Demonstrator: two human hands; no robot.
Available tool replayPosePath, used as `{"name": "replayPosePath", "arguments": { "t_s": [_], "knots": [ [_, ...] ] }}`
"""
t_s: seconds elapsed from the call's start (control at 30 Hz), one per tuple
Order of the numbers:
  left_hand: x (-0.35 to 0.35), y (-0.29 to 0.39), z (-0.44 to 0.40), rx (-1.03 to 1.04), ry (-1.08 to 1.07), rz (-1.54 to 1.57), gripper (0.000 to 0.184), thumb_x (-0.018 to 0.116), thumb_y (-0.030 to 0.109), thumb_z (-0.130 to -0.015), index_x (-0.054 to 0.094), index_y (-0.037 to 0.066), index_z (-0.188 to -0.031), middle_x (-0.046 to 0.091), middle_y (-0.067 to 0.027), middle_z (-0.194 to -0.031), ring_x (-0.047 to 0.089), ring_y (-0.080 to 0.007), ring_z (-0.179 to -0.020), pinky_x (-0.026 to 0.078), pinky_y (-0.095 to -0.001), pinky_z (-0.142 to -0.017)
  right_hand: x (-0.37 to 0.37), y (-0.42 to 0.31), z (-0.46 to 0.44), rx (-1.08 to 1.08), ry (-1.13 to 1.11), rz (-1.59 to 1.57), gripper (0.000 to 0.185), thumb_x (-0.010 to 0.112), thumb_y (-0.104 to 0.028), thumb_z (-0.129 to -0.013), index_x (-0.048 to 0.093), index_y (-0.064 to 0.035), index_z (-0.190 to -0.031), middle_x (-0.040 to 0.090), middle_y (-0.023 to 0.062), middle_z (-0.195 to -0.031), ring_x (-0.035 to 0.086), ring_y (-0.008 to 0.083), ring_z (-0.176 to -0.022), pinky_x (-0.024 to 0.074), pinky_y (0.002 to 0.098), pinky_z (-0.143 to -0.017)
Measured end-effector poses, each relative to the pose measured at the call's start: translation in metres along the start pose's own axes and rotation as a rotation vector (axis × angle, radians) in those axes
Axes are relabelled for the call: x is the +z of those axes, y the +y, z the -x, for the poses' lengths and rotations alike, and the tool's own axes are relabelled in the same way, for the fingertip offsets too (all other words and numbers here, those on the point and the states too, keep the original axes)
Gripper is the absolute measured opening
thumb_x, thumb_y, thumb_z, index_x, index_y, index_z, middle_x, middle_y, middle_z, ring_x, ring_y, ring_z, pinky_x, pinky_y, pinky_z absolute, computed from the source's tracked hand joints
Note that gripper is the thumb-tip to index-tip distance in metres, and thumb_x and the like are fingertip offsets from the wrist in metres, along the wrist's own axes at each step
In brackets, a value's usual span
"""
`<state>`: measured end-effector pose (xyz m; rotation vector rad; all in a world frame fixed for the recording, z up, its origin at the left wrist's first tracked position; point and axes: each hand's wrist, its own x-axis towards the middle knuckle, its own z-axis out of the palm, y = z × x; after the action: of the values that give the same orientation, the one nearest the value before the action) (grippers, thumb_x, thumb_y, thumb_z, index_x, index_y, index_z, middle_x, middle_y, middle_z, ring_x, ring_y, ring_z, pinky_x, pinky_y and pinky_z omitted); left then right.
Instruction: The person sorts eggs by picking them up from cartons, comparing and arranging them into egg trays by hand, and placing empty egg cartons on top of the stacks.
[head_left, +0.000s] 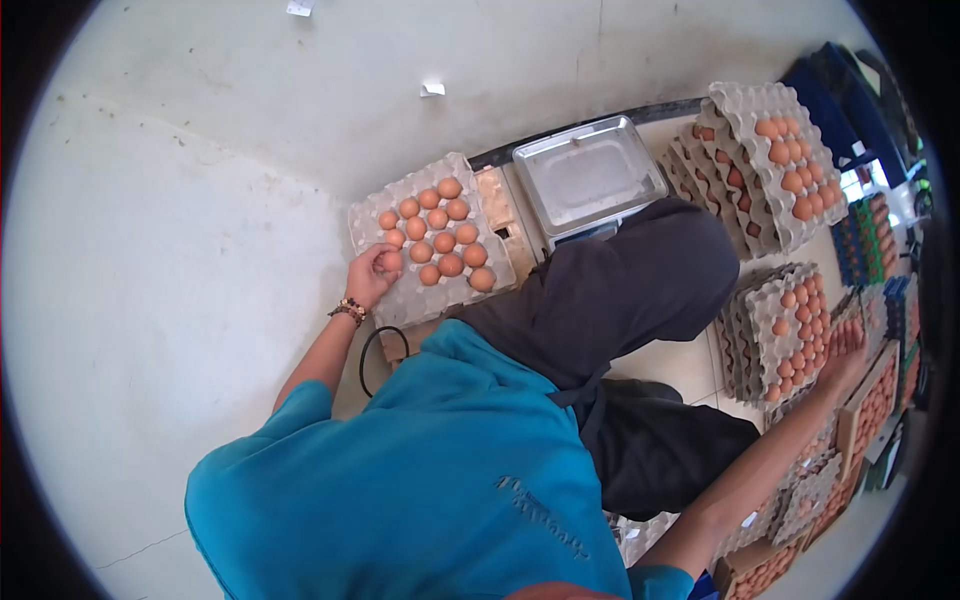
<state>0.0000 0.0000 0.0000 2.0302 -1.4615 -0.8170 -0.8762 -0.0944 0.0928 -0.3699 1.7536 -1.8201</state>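
Observation:
In the head view, my left hand (369, 278), with a bracelet at the wrist, is closed around a brown egg (391, 261). It is at the left edge of a grey pulp egg tray (400, 300), where several more brown eggs (444, 242) sit in the cups. Far to the right, my right hand (846, 356) has its fingers stretched out and apart. It is beside the right edge of a stack of egg trays (760, 335), whose top tray carries several brown eggs (801, 320). No egg shows in that hand.
A scale with a shiny metal pan (590, 175) stands beside the left tray, close to the wall. Another tall stack of egg trays (740, 110) leans at the upper right. Egg-filled boxes (870, 400) line the far right. My dark-clad knee (680, 260) juts out below the scale.

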Motion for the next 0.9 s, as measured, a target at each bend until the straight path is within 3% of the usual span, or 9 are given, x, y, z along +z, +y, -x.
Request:
{"name": "replayPosePath", "arguments": {
  "t_s": [0.13,0.2,0.3,0.43,0.53,0.6,0.77,0.83,0.9],
  "knots": [
    [-0.021,-0.023,-0.004,0.228,0.052,-0.119,0.032,0.080,0.005,-0.074,0.072,0.006,-0.105,0.066,-0.0070,-0.102,0.064,-0.0176,-0.091,0.054,-0.0323,-0.080,-0.009,0.031,0.011,0.067,0.027,-0.003,0.052,0.032,-0.038,-0.104,0.054,0.0005,-0.132,0.056,0.0164,-0.134,0.052,0.0280,-0.126,0.0409,0.0371,-0.108],
    [-0.004,0.002,-0.016,0.196,-0.039,-0.367,0.020,0.078,0.019,-0.081,0.076,0.004,-0.093,0.070,-0.0126,-0.095,0.066,-0.0233,-0.088,0.053,-0.0358,-0.080,-0.017,-0.005,0.024,-0.105,-0.015,0.021,0.052,0.032,-0.038,-0.105,0.054,0.0005,-0.132,0.058,0.0151,-0.132,0.054,0.0272,-0.125,0.0413,0.0377,-0.106],
    [-0.012,0.006,-0.022,0.181,-0.089,-0.277,0.025,0.071,0.018,-0.084,0.074,-0.004,-0.095,0.073,-0.0184,-0.088,0.071,-0.0226,-0.080,0.054,-0.0345,-0.076,-0.029,-0.031,0.050,-0.163,0.220,-0.101,0.024,0.054,-0.023,-0.098,0.064,-0.0037,-0.106,0.069,0.0089,-0.098,0.067,0.0216,-0.092,0.0535,0.0338,-0.084],
    [-0.020,0.086,-0.058,0.293,0.126,-0.192,0.028,0.066,0.015,-0.090,0.059,-0.003,-0.070,0.053,-0.0054,-0.056,0.041,-0.0088,-0.054,0.036,-0.0279,-0.051,-0.060,-0.019,0.057,-0.205,0.341,-0.024,0.017,0.060,-0.013,-0.091,0.063,0.0005,-0.100,0.067,0.0127,-0.085,0.067,0.0205,-0.073,0.0562,0.0300,-0.066],
    [0.008,0.186,-0.089,0.526,0.150,-0.332,0.027,0.064,0.014,-0.091,0.055,-0.001,-0.071,0.053,-0.0059,-0.063,0.045,-0.0121,-0.060,0.038,-0.0307,-0.056,-0.105,0.030,0.032,-0.181,0.385,0.199,0.018,0.060,-0.010,-0.087,0.064,0.0010,-0.100,0.066,0.0107,-0.079,0.065,0.0176,-0.070,0.0557,0.0298,-0.060],
    [0.051,0.281,-0.091,1.097,0.130,-0.267,0.015,0.066,0.011,-0.089,0.062,-0.001,-0.081,0.056,-0.0078,-0.077,0.053,-0.0194,-0.076,0.042,-0.0331,-0.069,-0.131,0.064,0.020,-0.009,0.285,0.411,0.018,0.064,-0.010,-0.080,0.066,0.0008,-0.094,0.066,0.0104,-0.078,0.065,0.0163,-0.068,0.0537,0.0304,-0.054],
    [0.160,0.467,-0.058,1.257,-0.186,0.029,0.016,0.065,0.005,-0.087,0.069,0.001,-0.103,0.062,-0.0110,-0.098,0.059,-0.0250,-0.095,0.045,-0.0349,-0.087,-0.124,0.093,0.036,0.512,0.004,0.866,0.032,0.076,-0.017,-0.067,0.067,0.0017,-0.092,0.069,0.0117,-0.084,0.066,0.0198,-0.070,0.0554,0.0349,-0.057],
    [0.200,0.521,-0.040,1.304,-0.467,0.104,0.017,0.065,0.006,-0.089,0.068,0.000,-0.105,0.063,-0.0113,-0.103,0.060,-0.0236,-0.096,0.045,-0.0324,-0.089,-0.113,0.093,0.050,0.453,-0.011,1.209,0.048,0.080,-0.028,-0.061,0.067,0.0020,-0.096,0.070,0.0145,-0.086,0.067,0.0235,-0.071,0.0560,0.0348,-0.061],
    [0.240,0.559,-0.031,1.453,-0.626,0.162,0.020,0.066,0.009,-0.088,0.068,0.001,-0.107,0.065,-0.0112,-0.102,0.061,-0.0223,-0.092,0.046,-0.0310,-0.087,-0.108,0.101,0.049,0.478,0.003,1.340,0.058,0.078,-0.038,-0.061,0.067,-0.0017,-0.106,0.072,0.0135,-0.096,0.070,0.0270,-0.092,0.0555,0.0341,-0.079]
  ]
}}
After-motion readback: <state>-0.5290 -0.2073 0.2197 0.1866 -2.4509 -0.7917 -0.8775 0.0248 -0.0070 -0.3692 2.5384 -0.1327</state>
